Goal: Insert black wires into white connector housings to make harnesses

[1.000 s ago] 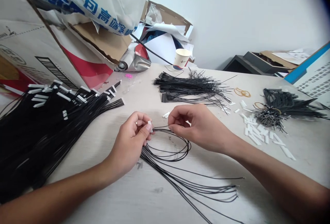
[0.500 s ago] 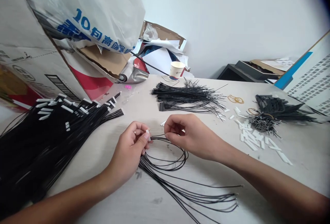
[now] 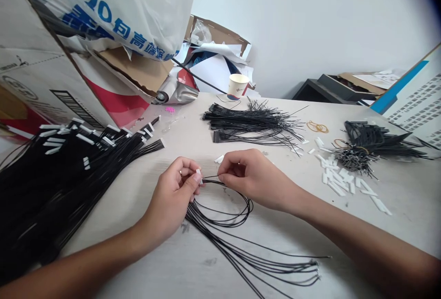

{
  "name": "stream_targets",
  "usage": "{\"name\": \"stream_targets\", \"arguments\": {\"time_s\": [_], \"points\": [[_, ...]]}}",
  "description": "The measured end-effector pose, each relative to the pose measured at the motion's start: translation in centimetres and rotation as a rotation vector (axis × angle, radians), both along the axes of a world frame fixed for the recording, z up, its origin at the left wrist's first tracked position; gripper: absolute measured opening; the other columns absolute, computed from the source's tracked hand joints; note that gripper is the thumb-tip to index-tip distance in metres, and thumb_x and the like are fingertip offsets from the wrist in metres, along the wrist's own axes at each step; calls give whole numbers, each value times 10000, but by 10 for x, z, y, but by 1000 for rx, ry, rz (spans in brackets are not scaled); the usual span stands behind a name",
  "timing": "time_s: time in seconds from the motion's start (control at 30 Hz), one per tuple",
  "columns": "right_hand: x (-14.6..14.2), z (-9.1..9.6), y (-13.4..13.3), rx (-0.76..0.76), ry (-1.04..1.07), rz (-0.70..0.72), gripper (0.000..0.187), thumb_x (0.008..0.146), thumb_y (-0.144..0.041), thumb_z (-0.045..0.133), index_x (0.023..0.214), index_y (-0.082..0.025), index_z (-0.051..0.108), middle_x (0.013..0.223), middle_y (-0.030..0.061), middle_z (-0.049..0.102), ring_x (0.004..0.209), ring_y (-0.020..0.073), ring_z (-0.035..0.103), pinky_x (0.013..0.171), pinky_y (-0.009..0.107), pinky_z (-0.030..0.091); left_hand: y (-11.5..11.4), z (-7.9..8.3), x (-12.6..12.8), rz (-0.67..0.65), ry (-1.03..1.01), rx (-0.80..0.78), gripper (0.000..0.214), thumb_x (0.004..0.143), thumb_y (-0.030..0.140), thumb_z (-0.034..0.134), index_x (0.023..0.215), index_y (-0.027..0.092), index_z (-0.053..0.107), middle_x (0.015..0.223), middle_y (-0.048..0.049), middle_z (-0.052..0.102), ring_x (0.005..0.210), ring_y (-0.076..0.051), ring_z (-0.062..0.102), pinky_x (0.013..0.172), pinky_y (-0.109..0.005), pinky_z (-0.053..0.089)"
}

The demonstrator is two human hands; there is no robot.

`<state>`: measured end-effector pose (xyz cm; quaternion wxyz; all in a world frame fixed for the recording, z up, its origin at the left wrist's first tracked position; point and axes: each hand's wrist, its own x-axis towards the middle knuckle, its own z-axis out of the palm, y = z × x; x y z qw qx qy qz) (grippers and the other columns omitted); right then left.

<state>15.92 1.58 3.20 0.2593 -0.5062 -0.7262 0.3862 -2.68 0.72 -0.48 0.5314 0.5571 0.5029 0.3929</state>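
The little white connector housing (image 3: 198,176) is standing upright, pinched tight in the left hand (image 3: 171,195) — the right hand (image 3: 250,177) is gripping a thin black wire (image 3: 211,181) just to its right, the wire's end running left, almost touching — with the loose wire loops (image 3: 220,209) sprawling nearer.

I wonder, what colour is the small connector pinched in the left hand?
The connector is white, best seen in the head view.
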Motion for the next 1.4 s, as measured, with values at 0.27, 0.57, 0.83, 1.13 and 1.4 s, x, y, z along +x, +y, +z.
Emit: {"name": "stream_targets", "arguments": {"time_s": [0.27,0.57,0.83,1.13,1.4], "points": [[-2,-5,-1,68,-7,-11,164,675,-3,529,633,-140,608,535,-54,492,497,56,402,478,189,325,0,1,0,4,-8,-8,51,883,233,561,877,186,543,660,34,585,571,-100,512,514,-218,408],[-2,-4,-3,101,-11,2,183,665,23,530,610,-140,590,541,-51,506,507,57,415,470,189,323,0,3,1,-4,-37,-34,33,881,216,559,877,184,552,570,61,591,505,-86,486,521,-219,414],[-3,-2,-4,155,-51,10,189,656,32,536,604,-141,591,537,-50,505,506,61,412,471,198,321,0,3,2,2,-39,-33,45,867,211,572,858,173,552,584,46,629,514,-87,514,500,-202,413],[-3,-3,-5,136,-59,4,186,652,33,537,588,-139,570,508,-60,465,482,50,380,453,190,300,0,3,1,-5,-36,-26,43,861,208,579,845,177,555,572,54,622,515,-84,523,499,-192,417],[-3,-3,-6,61,70,13,161,701,3,535,663,-135,607,534,-62,500,492,48,404,453,177,328,0,3,1,-15,-52,-38,50,864,196,568,825,177,544,580,44,636,498,-81,508,485,-193,409]]}}
